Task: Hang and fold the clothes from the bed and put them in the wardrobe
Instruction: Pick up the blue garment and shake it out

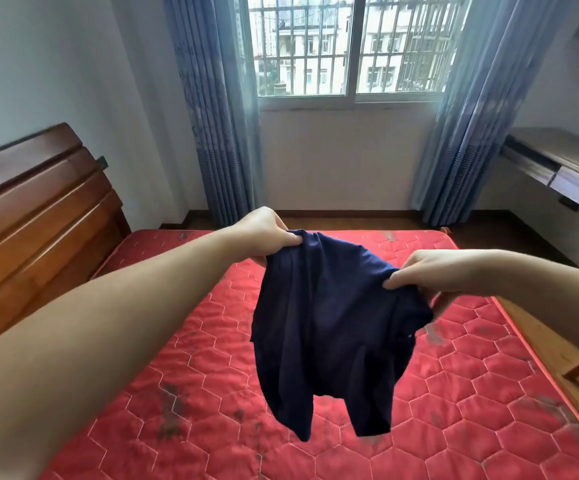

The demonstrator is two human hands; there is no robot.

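A dark navy garment [329, 327] hangs in the air above the red quilted mattress [184, 393], its lower ends dangling free. My left hand [263, 233] grips its upper left edge, fingers curled over the cloth. My right hand [430, 271] pinches the upper right edge, a little lower than the left. Both arms are stretched out in front of me. No other clothes show on the mattress. The wardrobe is out of view.
A wooden headboard [35, 209] stands at the left. Straight ahead is a barred window [350, 46] with blue curtains [218, 116] on both sides. A wall-mounted wooden desk [565, 168] runs along the right wall. The bed's wooden frame [558, 355] shows at the right edge.
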